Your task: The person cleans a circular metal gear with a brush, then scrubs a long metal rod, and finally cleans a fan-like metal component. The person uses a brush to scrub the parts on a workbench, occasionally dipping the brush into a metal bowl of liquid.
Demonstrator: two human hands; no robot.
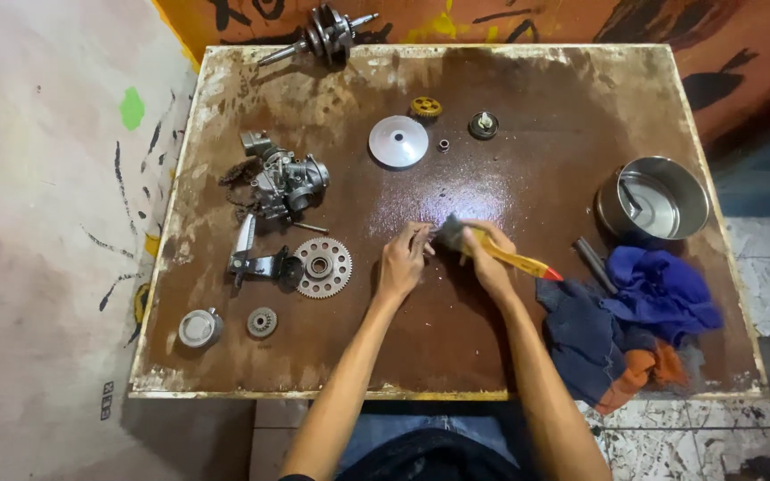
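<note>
**Brushing a small part clean at the work table**

Holding a brush (503, 252) with a yellow handle and a red tip, the right hand (485, 258) has its fingers closed around the handle. The bristles point at the left hand (403, 263). The left hand's fingers are pinched on something small and dark, right by the bristles. It is too small to tell what it is. Both hands are near the middle of the table, just above the top.

It looks like a cleaning step, with the brush rubbing dirt off the little part. A next move would call for a steady pinch and short, soft strokes, so the part does not slip away.

The table (225, 374) is brown, wet and shiny, with worn pale edges. On its left side lie a toothed wheel (323, 267), a grey engine piece (285, 183) and small round parts. A silver disc (397, 142) and a yellow gear (426, 108) sit further back. A metal pot (654, 198) and a heap of blue and orange rags (643, 321) are on the right. An orange painted wall is behind, and pale floor tiles show beside the table.
</note>
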